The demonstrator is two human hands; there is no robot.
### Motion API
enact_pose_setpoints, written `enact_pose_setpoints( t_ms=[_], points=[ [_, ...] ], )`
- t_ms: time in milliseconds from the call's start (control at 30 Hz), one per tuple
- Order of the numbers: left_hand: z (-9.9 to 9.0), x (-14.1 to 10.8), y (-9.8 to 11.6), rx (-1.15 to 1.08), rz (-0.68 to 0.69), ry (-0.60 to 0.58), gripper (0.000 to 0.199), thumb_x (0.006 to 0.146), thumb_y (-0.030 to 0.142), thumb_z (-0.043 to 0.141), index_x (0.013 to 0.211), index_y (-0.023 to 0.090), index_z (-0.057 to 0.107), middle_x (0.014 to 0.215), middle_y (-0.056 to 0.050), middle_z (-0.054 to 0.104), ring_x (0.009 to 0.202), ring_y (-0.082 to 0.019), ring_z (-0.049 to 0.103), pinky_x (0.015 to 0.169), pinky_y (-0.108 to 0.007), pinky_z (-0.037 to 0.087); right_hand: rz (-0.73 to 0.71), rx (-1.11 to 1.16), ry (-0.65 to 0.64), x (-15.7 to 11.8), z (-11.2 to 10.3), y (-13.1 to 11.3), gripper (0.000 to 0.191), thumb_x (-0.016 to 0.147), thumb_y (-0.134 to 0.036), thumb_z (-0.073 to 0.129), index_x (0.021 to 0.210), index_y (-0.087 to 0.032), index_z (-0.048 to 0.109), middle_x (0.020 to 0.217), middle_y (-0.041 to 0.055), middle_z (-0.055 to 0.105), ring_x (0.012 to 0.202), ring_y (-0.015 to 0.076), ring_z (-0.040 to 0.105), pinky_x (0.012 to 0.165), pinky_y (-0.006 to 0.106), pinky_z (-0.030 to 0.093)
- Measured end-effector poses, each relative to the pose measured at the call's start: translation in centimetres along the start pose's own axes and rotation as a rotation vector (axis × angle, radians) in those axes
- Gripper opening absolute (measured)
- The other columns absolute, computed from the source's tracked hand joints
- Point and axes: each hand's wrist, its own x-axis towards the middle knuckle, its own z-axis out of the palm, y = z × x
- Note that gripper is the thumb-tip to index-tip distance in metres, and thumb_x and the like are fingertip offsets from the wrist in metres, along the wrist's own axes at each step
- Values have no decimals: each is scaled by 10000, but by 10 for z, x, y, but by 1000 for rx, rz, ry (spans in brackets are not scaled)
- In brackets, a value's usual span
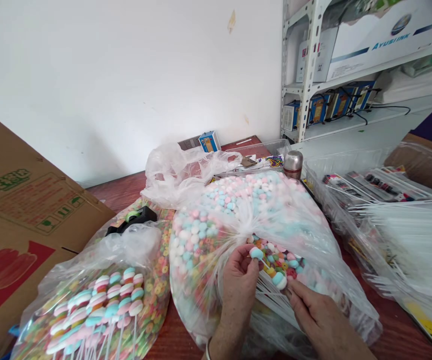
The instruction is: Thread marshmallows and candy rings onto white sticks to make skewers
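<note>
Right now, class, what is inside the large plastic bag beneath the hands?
The large plastic bag holds pastel marshmallows, colourful rings and white sticks; whatever lies beneath them is covered.

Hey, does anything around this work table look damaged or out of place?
The white wall has a tan patch high up, perhaps chipped paint, and a smaller one below. The printed carton on the upper shelf has an uneven top edge, possibly torn. I see no spill.
</note>
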Motion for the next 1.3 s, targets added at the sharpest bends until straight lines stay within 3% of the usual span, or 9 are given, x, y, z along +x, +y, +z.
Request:
enact_pose_setpoints(
  t_ms=[267, 567, 833, 967, 1067, 1167, 1300],
  points=[
    [-1, -2, -5, 82, 65, -64, 180, 792, 212, 690, 970, 226, 707, 850, -27, 751, 817, -202, 685, 700, -270, 527, 111, 453, -161, -1, 15, -6, 403, 977, -533, 275, 801, -248, 499, 522, -56, 479, 441, 130, 421, 433, 236, 293],
    [-3, -2, -8, 138, 93, -95, 151, 807, 219, 671, 951, 215, 718, 813, -25, 734, 704, -167, 646, 628, -246, 504, 168, 758, -141, 1, 27, -16, 434, 931, -638, 376, 785, -243, 481, 486, -108, 325, 404, 84, 243, 388, 213, 174],
    [0, -4, -4, 105, 69, -107, 143, 757, 178, 659, 880, 217, 719, 761, -14, 720, 678, -168, 640, 604, -246, 506, 188, 765, -187, 5, 27, -9, 500, 902, -694, 374, 858, -227, 545, 464, -101, 350, 388, 89, 234, 383, 226, 171],
    [2, -8, -7, 98, 38, -119, 153, 784, 233, 649, 911, 230, 734, 706, -13, 705, 672, -196, 655, 593, -275, 523, 152, 749, -106, 9, 27, -10, 464, 904, -664, 407, 763, -234, 509, 499, -92, 332, 431, 89, 244, 410, 226, 161],
    [3, -12, -11, 127, 63, -131, 181, 791, 221, 644, 937, 224, 751, 821, -36, 748, 783, -218, 687, 719, -310, 551, 125, 659, -43, 17, 23, -12, 429, 933, -604, 392, 769, -231, 526, 515, -87, 334, 445, 101, 277, 425, 231, 206],
    [1, -16, -11, 109, 121, -129, 228, 804, 209, 647, 1006, 226, 753, 1061, -67, 751, 1026, -253, 674, 941, -356, 511, 55, 458, 26, 27, 10, -14, 389, 950, -544, 398, 853, -224, 597, 591, -41, 481, 552, 149, 466, 524, 253, 362],
    [5, -20, -6, -191, 113, -36, 256, 868, 320, 650, 1109, 236, 675, 1221, -86, 681, 1144, -270, 626, 998, -411, 487, 2, 233, 113, 29, -7, -14, 393, 965, -512, 410, 783, -236, 622, 745, 15, 629, 767, 213, 608, 699, 304, 455]
  ],
)
